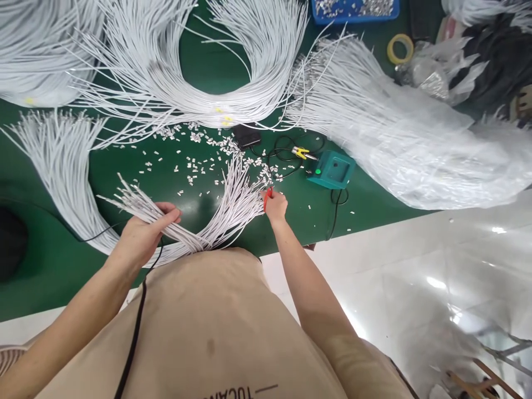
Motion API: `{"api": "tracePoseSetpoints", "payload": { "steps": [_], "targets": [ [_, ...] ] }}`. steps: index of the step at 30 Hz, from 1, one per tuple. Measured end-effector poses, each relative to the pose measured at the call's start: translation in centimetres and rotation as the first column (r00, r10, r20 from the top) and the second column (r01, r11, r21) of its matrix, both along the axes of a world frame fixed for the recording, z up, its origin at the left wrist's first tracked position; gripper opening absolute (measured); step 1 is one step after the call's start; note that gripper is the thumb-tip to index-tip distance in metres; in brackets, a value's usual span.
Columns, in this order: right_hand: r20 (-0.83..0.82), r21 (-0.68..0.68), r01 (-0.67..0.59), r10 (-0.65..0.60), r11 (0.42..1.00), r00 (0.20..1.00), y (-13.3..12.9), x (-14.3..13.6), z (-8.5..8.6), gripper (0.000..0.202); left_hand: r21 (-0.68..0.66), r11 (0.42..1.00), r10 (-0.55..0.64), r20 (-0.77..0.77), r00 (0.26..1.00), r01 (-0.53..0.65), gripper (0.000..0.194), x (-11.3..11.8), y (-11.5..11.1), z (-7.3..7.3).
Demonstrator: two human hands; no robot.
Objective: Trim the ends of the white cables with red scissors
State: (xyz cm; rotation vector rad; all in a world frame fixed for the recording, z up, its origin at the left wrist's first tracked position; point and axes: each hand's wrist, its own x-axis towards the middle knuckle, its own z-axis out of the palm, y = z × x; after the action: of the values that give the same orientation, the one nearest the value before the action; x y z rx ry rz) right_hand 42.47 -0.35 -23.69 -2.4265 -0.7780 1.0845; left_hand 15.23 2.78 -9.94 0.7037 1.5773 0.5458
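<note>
A bundle of white wires (139, 206) lies in my left hand (143, 233), whose fingers and thumb close around it. The bundle's free ends fan out to the upper left. My right hand (276, 206) is closed on a tool with red handles (268, 198), mostly hidden by the fingers. It is beside the tips of a second fan of white wires (236, 205). Small metal and white bits (226, 145) are scattered on the green table (187, 205) beyond both hands.
A teal device (332, 169), yellow-handled pliers (303, 153) and a black box (246, 136) sit beyond my right hand. Large wire bundles (233, 105) and a plastic-wrapped bundle (415, 138) lie farther back. A blue tray (355, 19) and tape roll (400, 50) are at the back. A black cable (139, 321) crosses my apron.
</note>
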Motion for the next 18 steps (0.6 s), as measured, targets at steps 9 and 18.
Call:
{"api": "tracePoseSetpoints", "payload": {
  "steps": [9, 18],
  "targets": [
    [0.030, -0.083, -0.108, 0.110, 0.991, 0.993, 1.0, -0.8, 1.9, 0.020, 0.010, 1.000, -0.005, -0.032, 0.999, 0.006, 0.031, 0.2, -0.3, -0.1],
    [-0.314, 0.434, -0.181, 0.336, 0.882, 0.888, 1.5, -10.9, 10.7, 0.024, 0.111, 0.987, -0.109, -0.046, 0.993, 0.113, 0.035, 3.0, -0.5, 0.2]
  ]
}}
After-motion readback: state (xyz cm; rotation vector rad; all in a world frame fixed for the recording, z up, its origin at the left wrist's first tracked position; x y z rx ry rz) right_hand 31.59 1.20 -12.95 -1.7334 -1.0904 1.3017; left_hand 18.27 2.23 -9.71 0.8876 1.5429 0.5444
